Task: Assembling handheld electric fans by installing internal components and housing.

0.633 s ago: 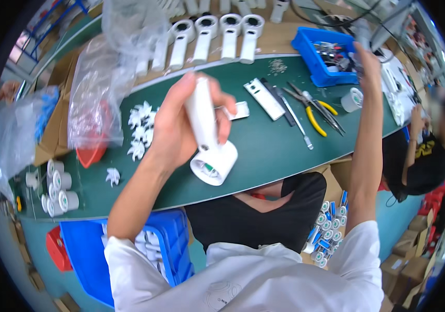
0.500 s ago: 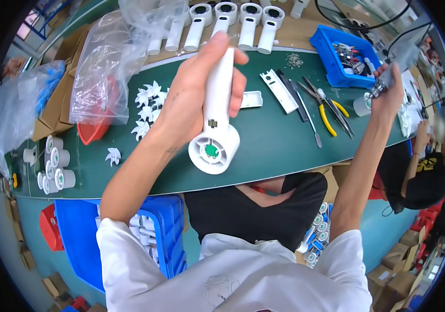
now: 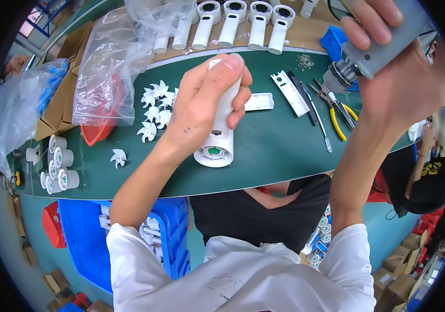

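Note:
My left hand [image 3: 194,104] is wrapped round the white handle of a handheld fan body [image 3: 222,141], its round head pointing down toward me with a green part inside. Most of the handle is hidden by the fingers. Raised at the upper right, my right hand [image 3: 404,96] grips a grey electric screwdriver [image 3: 389,44] with a metal nose pointing left and down; its tip is apart from the fan. Beside the left hand lies a small white cover [image 3: 260,102]. Long white handle shell [image 3: 290,93] and yellow-handled pliers [image 3: 337,125] rest on the green mat between the hands.
White fan impellers [image 3: 152,114] and motor cups [image 3: 66,178] lie to the left. Several finished-looking fans [image 3: 231,26] line the back. A pile of screws [image 3: 304,62] sits near a blue bin [image 3: 331,44]. Blue crates [image 3: 173,234] stand below the table edge; a person [image 3: 422,171] sits at right.
My right hand has brought the screwdriver up, closer and leftward. My left hand has tilted the fan body, so its head now faces more toward the table edge.

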A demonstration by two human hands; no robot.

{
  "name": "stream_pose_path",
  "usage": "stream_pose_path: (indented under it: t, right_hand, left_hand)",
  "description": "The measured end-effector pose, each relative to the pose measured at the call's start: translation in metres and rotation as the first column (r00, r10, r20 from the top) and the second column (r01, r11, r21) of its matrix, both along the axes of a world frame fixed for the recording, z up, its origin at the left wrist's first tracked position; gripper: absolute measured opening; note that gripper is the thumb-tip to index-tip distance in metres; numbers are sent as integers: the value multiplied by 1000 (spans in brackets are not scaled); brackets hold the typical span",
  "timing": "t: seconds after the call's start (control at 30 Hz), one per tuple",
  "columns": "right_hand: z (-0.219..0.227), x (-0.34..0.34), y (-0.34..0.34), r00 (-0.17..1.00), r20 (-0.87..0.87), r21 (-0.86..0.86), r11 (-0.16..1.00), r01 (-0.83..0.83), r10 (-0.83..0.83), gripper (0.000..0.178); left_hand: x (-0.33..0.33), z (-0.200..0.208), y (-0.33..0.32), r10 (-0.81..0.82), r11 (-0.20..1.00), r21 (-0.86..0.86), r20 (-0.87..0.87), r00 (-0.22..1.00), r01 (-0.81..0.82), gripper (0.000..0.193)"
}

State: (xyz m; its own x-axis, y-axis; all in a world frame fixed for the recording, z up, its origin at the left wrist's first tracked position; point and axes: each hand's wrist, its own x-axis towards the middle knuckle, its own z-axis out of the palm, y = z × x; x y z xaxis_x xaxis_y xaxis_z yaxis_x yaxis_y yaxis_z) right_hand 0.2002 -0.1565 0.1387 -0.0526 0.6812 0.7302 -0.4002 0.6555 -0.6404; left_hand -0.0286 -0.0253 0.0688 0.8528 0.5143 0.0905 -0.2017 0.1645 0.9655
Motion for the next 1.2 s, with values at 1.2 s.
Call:
stream_pose_path:
  t: [1.2]
  right_hand:
    - [-9,-69,48,870,-272,-69,910,409,-412,64]
  left_hand:
    - [-2,-12,17,165,898,-425,80,983,-117,36]
